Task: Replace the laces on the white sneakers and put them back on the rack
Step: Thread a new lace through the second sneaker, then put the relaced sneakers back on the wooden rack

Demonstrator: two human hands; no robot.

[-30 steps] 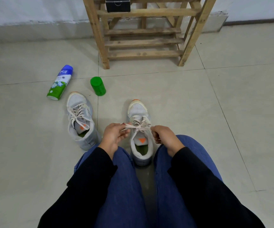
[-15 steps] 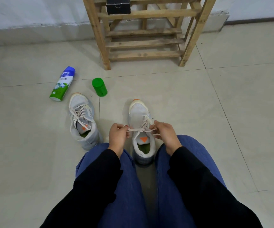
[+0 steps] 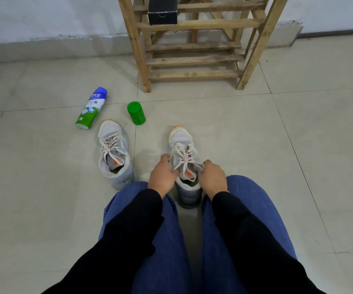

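- My left grip (image 3: 164, 174) was curled on the left edge of the right-hand sneaker (image 3: 182, 136), thumb on its side and fingers at the collar.
- My right grip (image 3: 212, 176) was curled round the same sneaker's right edge, beside the top eyelets.
- That sneaker stood on the floor (image 3: 256, 155) at the centre of the frame, between my knees. Its long axis ran up and down the frame, with the toe pointing up toward the rack (image 3: 192, 60) and the heel toward me.
- Its laces (image 3: 185, 158) crossed over the tongue.
- The other sneaker (image 3: 113, 149) stood left of it, apart and laced, with the toe up and tilted slightly left.
- A spray can (image 3: 91, 111) lay on its side at upper left, with a green cap (image 3: 136, 113) near it.
- A black box (image 3: 163, 11) sat on the rack.
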